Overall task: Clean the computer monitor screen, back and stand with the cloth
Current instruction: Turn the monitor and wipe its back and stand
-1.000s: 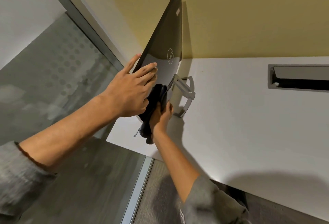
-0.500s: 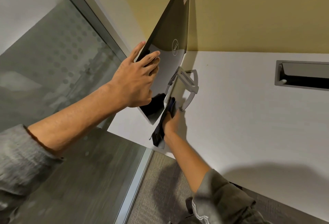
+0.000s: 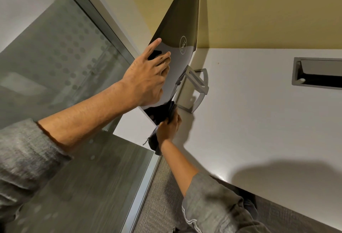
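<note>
Seen from behind: Dell monitor [image 3: 177, 34] standing on the white desk [image 3: 259, 112], against the yellow wall [image 3: 268, 10] at the far left end. Left hand [image 3: 148, 81] laid flat on the monitor's back, fingers straight and slightly spread. Right hand [image 3: 169, 127] clenched round a dark cloth [image 3: 161, 112], pressed to the monitor's lower near edge, just left of the grey stand [image 3: 194, 88]. Cable slot [image 3: 314, 73] set into the desk, far right.

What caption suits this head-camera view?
Left hand steadies the monitor's back; right hand wipes with a dark cloth near the stand.
</note>
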Tool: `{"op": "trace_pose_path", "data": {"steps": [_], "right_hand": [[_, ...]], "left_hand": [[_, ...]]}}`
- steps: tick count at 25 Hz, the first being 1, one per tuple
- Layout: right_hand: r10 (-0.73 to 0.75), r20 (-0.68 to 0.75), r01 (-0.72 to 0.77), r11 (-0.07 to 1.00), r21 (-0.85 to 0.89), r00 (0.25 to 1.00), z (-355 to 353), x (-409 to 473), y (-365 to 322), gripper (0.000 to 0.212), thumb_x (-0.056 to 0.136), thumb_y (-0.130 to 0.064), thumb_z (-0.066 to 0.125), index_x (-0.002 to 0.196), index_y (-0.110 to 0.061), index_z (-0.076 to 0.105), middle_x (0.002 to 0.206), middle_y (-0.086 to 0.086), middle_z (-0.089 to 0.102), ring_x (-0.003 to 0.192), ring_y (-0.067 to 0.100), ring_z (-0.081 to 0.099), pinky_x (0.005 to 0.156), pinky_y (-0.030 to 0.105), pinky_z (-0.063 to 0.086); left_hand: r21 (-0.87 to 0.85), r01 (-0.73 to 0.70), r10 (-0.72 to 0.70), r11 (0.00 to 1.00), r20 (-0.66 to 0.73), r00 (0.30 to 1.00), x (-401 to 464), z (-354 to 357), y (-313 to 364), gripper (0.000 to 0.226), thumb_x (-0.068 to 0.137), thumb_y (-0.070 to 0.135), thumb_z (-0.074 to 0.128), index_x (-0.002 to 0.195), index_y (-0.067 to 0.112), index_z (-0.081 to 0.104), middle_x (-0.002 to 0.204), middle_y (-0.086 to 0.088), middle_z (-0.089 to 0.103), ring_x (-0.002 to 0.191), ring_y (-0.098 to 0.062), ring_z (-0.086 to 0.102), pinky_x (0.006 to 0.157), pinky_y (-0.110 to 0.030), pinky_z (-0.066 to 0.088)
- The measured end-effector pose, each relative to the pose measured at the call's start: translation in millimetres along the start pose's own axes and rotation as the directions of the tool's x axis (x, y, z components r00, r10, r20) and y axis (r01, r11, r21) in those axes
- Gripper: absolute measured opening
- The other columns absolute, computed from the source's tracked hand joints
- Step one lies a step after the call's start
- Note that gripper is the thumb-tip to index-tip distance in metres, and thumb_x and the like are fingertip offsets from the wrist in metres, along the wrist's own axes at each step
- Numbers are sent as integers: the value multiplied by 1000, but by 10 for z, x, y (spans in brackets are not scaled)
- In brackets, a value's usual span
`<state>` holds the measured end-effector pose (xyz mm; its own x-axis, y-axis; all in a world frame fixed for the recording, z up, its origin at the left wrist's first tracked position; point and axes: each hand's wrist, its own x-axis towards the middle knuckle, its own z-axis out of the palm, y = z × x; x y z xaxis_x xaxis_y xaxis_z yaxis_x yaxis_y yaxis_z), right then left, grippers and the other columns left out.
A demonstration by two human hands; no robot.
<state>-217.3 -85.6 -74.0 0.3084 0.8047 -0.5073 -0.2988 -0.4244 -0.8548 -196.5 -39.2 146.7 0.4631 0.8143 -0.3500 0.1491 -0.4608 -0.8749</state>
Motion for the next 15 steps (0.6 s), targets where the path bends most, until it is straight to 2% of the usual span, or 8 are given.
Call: {"op": "trace_pose_path", "data": {"steps": [3,5,7,9,10,12,13,15], "right_hand": [[-28,101,47,981,-187,994,-203,306,118,56,90,-3,38,137,-32,50,127,10,59,114,29,58,94,31,45],[-69,91,95,939,-332,993,-376,554,31,34,97,-26,43,127,-40,53,114,7,67,97,25,64,80,30,49],[-122,102,148,938,-313,987,-438,711,-239,28,99,-41,44,114,-27,63,99,5,68,90,21,61,71,28,48],[-225,175,265,930,-257,959,-414,790,-382,30,101,-38,40,99,-22,65,97,9,66,98,25,60,76,30,48],[-245,201,294,917,-270,949,-390,803,-402,30,102,-36,37,100,-23,63,104,12,65,102,25,59,81,31,47],[-291,333,402,849,-342,897,-425,775,-295,27,103,-24,39,124,-21,56,130,7,58,113,20,54,92,26,42],[-276,439,441,833,-335,855,-538,713,-255,37,101,-13,42,137,-22,48,137,0,51,119,16,50,95,21,37],[-258,540,498,788,-361,801,-731,624,-111,54,96,-1,45,145,-24,40,143,1,46,128,19,46,97,18,35]], "left_hand": [[-7,-4,4,1000,7,1000,63,22,-12,65,96,49,20,152,16,17,161,-11,11,149,-28,-1,112,-58,-16],[-32,2,-2,999,9,1000,92,41,-16,66,95,50,20,152,17,18,161,-10,11,149,-28,-1,114,-58,-16],[-58,7,-7,998,9,1000,116,72,-15,67,95,51,20,152,18,18,161,-10,12,149,-27,-1,114,-58,-15],[-83,5,-6,997,-4,1000,132,81,-11,67,94,52,21,152,19,19,161,-9,13,149,-28,-1,115,-58,-13],[-90,6,-7,996,-6,1000,137,83,-8,67,94,52,22,152,19,19,161,-10,14,149,-28,0,115,-58,-12],[-99,9,-9,995,-4,1000,147,96,-16,66,94,51,22,152,18,20,160,-9,15,149,-28,0,116,-58,-10],[-106,7,-8,994,-9,1000,164,102,-31,65,94,50,21,152,18,21,160,-9,15,149,-27,1,116,-58,-10],[-128,-4,0,992,-35,999,215,98,-84,63,95,48,20,151,19,24,160,-9,18,149,-26,3,116,-57,-7]]}}
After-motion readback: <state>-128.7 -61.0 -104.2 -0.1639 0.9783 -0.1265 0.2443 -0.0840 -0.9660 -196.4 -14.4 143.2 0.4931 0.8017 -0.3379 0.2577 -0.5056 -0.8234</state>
